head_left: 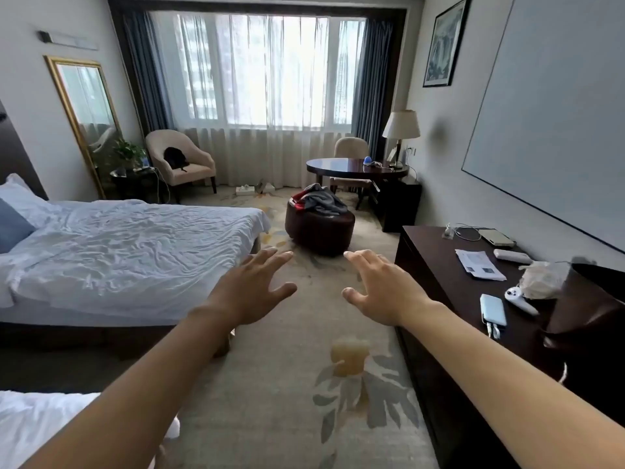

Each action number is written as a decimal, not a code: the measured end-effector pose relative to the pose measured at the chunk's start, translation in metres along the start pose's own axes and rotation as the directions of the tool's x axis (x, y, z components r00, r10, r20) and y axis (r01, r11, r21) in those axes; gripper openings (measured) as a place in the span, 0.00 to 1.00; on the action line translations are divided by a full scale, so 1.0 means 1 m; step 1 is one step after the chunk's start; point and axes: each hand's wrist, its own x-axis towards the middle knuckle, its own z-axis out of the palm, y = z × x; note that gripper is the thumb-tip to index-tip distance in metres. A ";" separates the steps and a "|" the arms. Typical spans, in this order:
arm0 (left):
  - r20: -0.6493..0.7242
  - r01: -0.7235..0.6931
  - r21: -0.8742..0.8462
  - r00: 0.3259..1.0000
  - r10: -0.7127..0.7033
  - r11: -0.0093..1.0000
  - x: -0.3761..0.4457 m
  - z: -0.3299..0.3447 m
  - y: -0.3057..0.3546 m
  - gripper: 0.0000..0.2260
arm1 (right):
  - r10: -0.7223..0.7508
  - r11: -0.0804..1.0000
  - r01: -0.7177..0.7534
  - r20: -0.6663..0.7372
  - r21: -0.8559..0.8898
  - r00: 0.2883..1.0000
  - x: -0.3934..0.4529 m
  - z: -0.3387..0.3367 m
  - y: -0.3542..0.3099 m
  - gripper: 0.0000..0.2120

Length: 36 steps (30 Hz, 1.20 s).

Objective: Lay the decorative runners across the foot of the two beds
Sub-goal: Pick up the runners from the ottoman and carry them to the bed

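Left hand (252, 289) and right hand (384, 289) extend at frame centre, fingers spread, holding nothing. Far bed (128, 252) lies at left; near bed (37, 424) shows at lower left. Bundled fabric (319, 199), possibly the runners, rests on the ottoman (319, 228).

- Bed (128, 252): white cloth sheet, matt and creased.
- Dresser (439, 265): dark wood, faintly glossy.
- Ottoman (319, 228): dark leather-like cover, shiny.
- Carpet (287, 384): matt woven pile.
- Mirror (72, 96): gilt frame.
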 end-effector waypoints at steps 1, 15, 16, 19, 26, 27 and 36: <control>0.011 -0.006 0.003 1.000 0.006 1.000 0.012 0.003 -0.002 0.31 | -0.003 1.000 0.003 -0.010 0.018 1.000 0.013 0.003 0.007 0.34; 0.002 0.024 0.047 1.000 -0.024 0.999 0.195 0.020 -0.037 0.30 | -0.020 0.996 0.022 -0.028 0.085 0.999 0.183 0.028 0.093 0.34; 0.006 0.023 0.050 1.000 -0.023 0.998 0.208 0.024 -0.043 0.30 | -0.016 0.997 0.018 -0.035 0.080 0.999 0.196 0.032 0.099 0.34; 0.010 0.000 0.051 1.000 0.000 0.999 0.245 0.038 -0.064 0.30 | -0.001 0.997 0.004 -0.040 0.073 0.999 0.237 0.044 0.114 0.34; 0.025 -0.028 0.026 0.999 0.028 0.999 0.343 0.058 -0.134 0.31 | 0.069 0.996 -0.067 -0.038 0.059 0.997 0.332 0.069 0.138 0.33; 0.019 -0.028 0.022 0.999 0.028 0.999 0.358 0.060 -0.142 0.31 | 0.077 0.996 -0.074 -0.039 0.055 0.996 0.345 0.071 0.142 0.32; 0.023 -0.035 -0.007 0.999 0.035 0.999 0.491 0.094 -0.190 0.31 | 0.072 0.996 -0.071 -0.027 0.053 0.997 0.474 0.103 0.201 0.32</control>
